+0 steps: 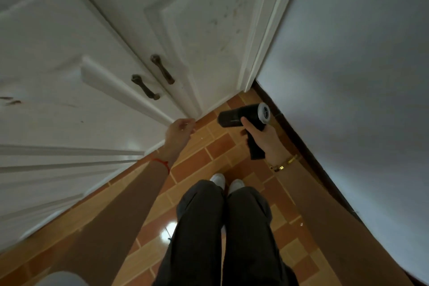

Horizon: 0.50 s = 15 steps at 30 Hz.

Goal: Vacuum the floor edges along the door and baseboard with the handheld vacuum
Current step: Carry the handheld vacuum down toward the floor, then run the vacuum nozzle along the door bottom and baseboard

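Observation:
My right hand grips the handle of a black handheld vacuum, held above the tiled floor near the corner. Its barrel lies roughly level, with the grey round end toward the dark baseboard on the right. My left hand reaches to the bottom edge of the white door, fingers curled at its lower corner; whether it holds the edge is unclear. The door meets the floor just ahead of both hands.
A second white panelled door stands left, and both carry dark metal pull handles. A pale wall rises on the right above the baseboard. My legs and white shoes stand on orange-brown tiles.

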Available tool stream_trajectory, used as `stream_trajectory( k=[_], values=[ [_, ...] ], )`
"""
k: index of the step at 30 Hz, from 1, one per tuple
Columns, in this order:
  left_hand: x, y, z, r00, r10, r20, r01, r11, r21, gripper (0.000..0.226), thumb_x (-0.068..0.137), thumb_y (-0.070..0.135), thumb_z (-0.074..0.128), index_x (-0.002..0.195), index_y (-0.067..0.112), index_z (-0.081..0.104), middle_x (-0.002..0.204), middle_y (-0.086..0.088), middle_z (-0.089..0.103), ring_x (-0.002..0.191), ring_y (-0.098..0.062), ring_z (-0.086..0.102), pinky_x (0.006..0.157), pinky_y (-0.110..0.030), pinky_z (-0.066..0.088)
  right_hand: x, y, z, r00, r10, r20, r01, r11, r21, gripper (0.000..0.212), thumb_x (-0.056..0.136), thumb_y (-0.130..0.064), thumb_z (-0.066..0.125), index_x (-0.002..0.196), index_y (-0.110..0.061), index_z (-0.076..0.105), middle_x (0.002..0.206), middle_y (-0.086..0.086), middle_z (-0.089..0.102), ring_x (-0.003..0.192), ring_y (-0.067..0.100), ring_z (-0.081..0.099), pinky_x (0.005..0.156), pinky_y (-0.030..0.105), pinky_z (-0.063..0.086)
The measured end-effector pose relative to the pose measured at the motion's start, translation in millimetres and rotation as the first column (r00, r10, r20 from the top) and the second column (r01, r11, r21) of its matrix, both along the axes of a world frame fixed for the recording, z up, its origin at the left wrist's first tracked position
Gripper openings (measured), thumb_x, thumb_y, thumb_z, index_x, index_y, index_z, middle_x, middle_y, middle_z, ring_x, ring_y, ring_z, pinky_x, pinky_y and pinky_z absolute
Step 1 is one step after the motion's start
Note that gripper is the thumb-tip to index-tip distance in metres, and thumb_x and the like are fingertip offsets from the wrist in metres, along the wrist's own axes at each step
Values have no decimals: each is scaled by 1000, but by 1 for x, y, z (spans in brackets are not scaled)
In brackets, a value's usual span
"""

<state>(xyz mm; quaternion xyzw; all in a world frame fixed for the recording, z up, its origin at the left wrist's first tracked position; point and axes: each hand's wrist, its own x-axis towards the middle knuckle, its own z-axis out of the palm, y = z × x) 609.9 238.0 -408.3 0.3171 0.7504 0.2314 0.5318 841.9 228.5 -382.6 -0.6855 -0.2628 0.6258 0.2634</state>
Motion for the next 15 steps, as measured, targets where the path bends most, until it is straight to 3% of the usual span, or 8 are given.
stream_trajectory(
  k=[4,8,12,15],
  values=[
    [-15,4,-115,961,-159,-226,167,986,17,26,95,28,59,116,17,71,116,-2,71,108,-19,66,92,-28,49,-5,12,-115,997,64,34,-64,998,25,21,86,-31,71,90,-11,64,72,6,69,47,11,59,50,23,51],
    [-30,5,-238,914,-226,-337,251,967,34,29,95,22,59,123,16,65,116,0,69,103,-12,62,80,-12,42,-13,28,-233,985,149,92,-154,987,51,28,82,-31,75,95,-8,65,63,5,69,45,12,59,47,25,50],
    [-43,-3,-352,821,-346,-455,410,911,47,38,93,17,63,130,11,58,127,-7,64,118,-23,59,100,-34,47,-27,42,-336,938,298,180,-328,930,169,27,82,-32,74,97,-13,63,68,13,70,47,15,60,46,25,53],
    [-52,-13,-436,742,-423,-520,502,865,12,47,92,23,66,136,14,53,138,-7,57,128,-25,52,106,-36,39,-41,53,-409,878,404,255,-463,852,245,18,83,-31,74,91,-21,61,68,16,69,45,16,59,46,28,53]
  ],
)
